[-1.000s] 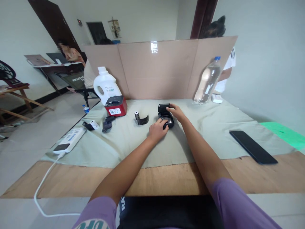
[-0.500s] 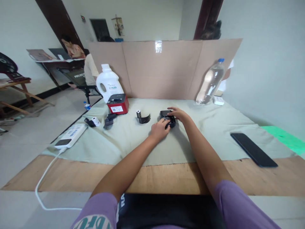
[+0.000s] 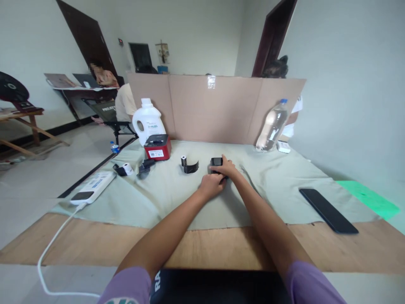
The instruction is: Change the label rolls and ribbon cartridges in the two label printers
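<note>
A small black device (image 3: 216,161), boxy with a glossy top, lies on the cloth at the middle of the table. My left hand (image 3: 212,185) is closed round its near end, fingers curled at the edge. Over its right side and top reaches my right hand (image 3: 227,166), with the fingers bent onto it; they hide much of the device. To the left a small paper roll (image 3: 184,161) stands on end, with a curved dark strip (image 3: 191,168) beside it.
At left are a red box (image 3: 158,148), a white jug (image 3: 148,122), a second roll (image 3: 128,169), a dark crumpled piece (image 3: 145,167) and a white power bank (image 3: 94,188) with cable. A cardboard screen (image 3: 215,109) stands behind. Rightward are a clear bottle (image 3: 272,126) and a black phone (image 3: 328,210).
My right hand has shifted left and come down over the device, covering more of it. My left hand stays at the near end. The camera view has tilted up slightly.
</note>
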The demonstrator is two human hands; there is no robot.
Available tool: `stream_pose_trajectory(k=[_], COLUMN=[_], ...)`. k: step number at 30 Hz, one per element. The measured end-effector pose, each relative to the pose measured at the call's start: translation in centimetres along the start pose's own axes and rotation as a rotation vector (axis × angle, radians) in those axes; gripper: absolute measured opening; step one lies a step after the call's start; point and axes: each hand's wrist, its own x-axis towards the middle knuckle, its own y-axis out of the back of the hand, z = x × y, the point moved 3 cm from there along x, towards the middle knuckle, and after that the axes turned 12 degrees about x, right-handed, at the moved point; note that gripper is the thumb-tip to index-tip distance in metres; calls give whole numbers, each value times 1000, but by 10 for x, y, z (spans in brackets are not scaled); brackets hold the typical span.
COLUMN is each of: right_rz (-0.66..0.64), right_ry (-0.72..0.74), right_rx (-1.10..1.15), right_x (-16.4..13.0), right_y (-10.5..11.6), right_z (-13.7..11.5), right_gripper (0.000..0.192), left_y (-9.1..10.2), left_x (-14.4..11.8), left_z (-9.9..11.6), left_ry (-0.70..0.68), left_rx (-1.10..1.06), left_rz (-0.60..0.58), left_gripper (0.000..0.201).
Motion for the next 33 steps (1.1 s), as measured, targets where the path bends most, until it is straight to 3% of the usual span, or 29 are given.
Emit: stream_pose_trajectory(k=[3, 6, 10, 13, 16, 21, 25, 27, 29, 31, 33], right_rz=[45, 97, 268, 360, 389, 405, 381, 405, 421, 358, 204], right_ry=[-89, -39, -21, -103, -220, -341, -411, -377, -220, 20, 287], right_rx=[-91, -85, -121, -190, -236, -266, -323, -435, -518, -470, -312], right_x=[-9, -10, 6, 23, 36, 48, 53, 55, 58, 62, 68], right_y=[-6, 9, 66, 113, 145, 160, 161, 160, 150, 126, 86], right_z=[-6, -9, 17, 56, 98, 146, 141, 119, 85, 41, -7], right_gripper=[102, 91, 87, 85, 85, 85, 87, 85, 81, 72, 60], left_y=[-1, -1, -6, -10, -11, -7, 16, 41, 73, 103, 122], left_x=[-1, -3, -4, -3, -3, -5, 5, 17, 28, 32, 23], left_z=[0, 1, 5, 5, 4, 6, 0, -20, -61, -122, -193], left_ry=[-23, -57, -147, -153, -172, -199, -194, -159, -59, 153, 441], left_rx=[-6, -61, -99, -123, -138, -134, -225, -294, -344, -320, -260], left_rz=[-9, -3, -38, -54, -63, -81, 1, 124, 296, 492, 665], left_gripper=[28, 26, 29, 32, 33, 32, 31, 29, 25, 20, 19])
